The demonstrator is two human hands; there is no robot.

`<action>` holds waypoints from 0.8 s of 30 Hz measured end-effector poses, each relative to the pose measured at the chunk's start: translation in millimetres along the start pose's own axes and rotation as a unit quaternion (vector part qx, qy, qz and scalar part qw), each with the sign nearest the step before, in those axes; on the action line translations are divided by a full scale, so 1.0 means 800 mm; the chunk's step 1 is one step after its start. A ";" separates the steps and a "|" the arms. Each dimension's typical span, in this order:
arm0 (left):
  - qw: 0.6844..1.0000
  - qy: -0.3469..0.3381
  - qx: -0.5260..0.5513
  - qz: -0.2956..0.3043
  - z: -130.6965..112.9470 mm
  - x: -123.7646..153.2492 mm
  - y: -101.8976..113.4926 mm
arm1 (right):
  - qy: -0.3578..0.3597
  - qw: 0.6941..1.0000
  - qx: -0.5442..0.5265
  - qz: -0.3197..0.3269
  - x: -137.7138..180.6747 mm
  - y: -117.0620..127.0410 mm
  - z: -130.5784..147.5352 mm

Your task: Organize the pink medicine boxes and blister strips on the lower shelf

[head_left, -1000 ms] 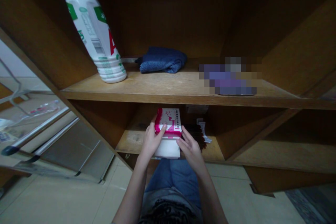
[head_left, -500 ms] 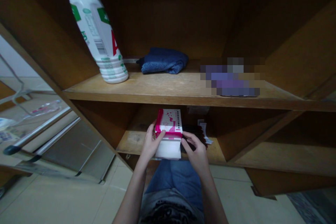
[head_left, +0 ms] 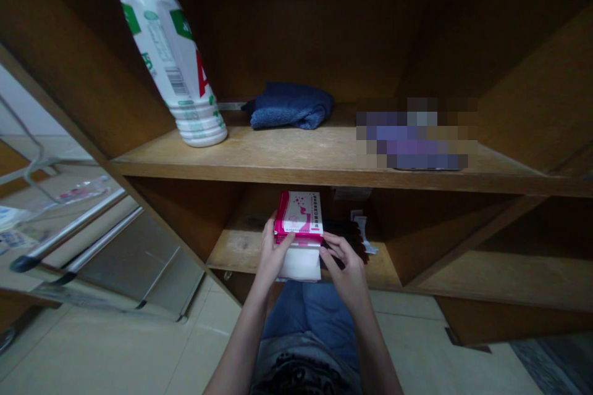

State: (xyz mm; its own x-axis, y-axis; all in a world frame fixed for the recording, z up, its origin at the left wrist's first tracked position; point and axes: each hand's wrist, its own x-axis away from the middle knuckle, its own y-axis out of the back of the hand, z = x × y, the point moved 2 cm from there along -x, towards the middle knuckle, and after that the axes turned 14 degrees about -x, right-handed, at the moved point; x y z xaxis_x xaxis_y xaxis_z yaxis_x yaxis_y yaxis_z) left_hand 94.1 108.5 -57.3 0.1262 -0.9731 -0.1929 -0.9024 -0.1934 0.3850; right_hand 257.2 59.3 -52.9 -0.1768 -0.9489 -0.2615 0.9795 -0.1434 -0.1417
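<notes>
Both my hands are held in front of the lower wooden shelf (head_left: 236, 250). My left hand (head_left: 273, 247) grips the left side of a pink-and-white printed box (head_left: 299, 216), its thumb across the box's lower front. A white block (head_left: 303, 265) sits directly under the box; I cannot tell whether it is part of the box. My right hand (head_left: 345, 265) presses its fingertips against the right edge of the box and block. Behind that hand lies a dark bristly item (head_left: 345, 237), partly hidden.
Above, a tilted white bottle with green labels (head_left: 169, 43), a folded blue towel (head_left: 290, 106) and a pixelated purple item (head_left: 414, 148) rest on the upper wooden shelf (head_left: 278, 154). Metal rails (head_left: 69, 228) lie at the lower left, above the tiled floor (head_left: 92, 352).
My right hand's fingers have closed in on the right edge of the box and white block. The whole view has drifted slightly, so the shelves appear shifted a little right.
</notes>
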 end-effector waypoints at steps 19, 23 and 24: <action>0.994 0.075 0.067 -0.036 -0.010 0.006 -0.017 | -0.042 0.997 -0.069 0.005 0.005 0.001 -0.014; 0.993 0.072 0.080 -0.036 -0.016 0.007 -0.018 | -0.047 0.996 -0.079 0.004 0.006 0.001 -0.014; 0.993 0.074 0.079 -0.037 -0.017 0.007 -0.018 | -0.048 0.995 -0.083 0.006 0.006 0.001 -0.014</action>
State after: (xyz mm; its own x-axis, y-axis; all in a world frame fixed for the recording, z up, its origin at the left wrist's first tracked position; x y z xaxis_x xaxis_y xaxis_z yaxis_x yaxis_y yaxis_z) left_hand 113.6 103.8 -51.5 0.2432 -0.9670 -0.0765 -0.9401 -0.2544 0.2269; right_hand 256.2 57.7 -64.6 -0.1469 -0.9740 -0.1726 0.9503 -0.0906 -0.2978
